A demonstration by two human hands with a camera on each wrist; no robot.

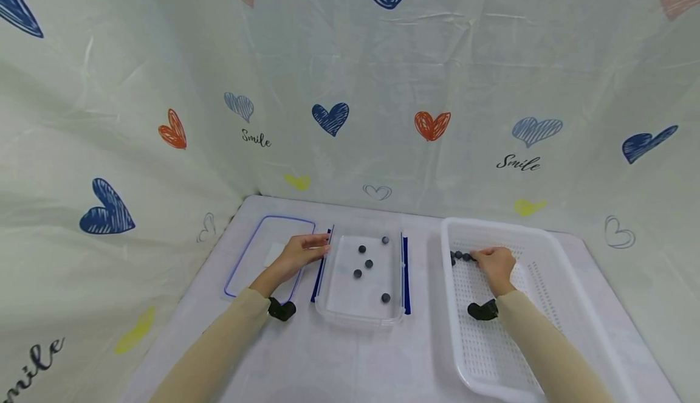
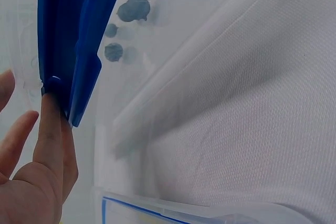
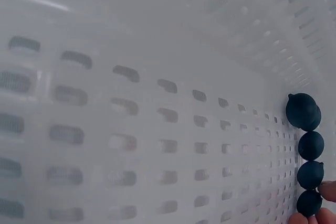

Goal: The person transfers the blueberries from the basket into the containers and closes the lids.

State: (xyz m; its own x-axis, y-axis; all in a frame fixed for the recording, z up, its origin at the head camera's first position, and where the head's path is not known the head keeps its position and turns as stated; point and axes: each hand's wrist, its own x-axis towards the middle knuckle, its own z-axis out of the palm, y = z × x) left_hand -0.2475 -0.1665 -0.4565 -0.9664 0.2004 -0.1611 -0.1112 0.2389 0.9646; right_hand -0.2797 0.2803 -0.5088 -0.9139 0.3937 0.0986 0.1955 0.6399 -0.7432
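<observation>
A clear plastic box (image 1: 358,315) with blue side clips stands mid-table, with several small dark balls (image 1: 369,264) on its floor. My left hand (image 1: 301,256) is at the box's left side, its straight fingers touching the end of the blue clip (image 2: 65,40), the thumb apart. On the right, my right hand (image 1: 496,264) reaches into a white perforated basket (image 1: 505,228). Its thumb and fingers pinch the nearest dark blue ball (image 3: 309,203) of a short row. The other balls of the row (image 3: 311,146), round with small nubs, lie by the basket's far left corner.
A clear lid (image 1: 246,269) with a blue rim lies flat left of the box, under the left forearm. Behind the table hangs a pale curtain (image 1: 383,75) printed with hearts. The basket's raised walls surround my right hand.
</observation>
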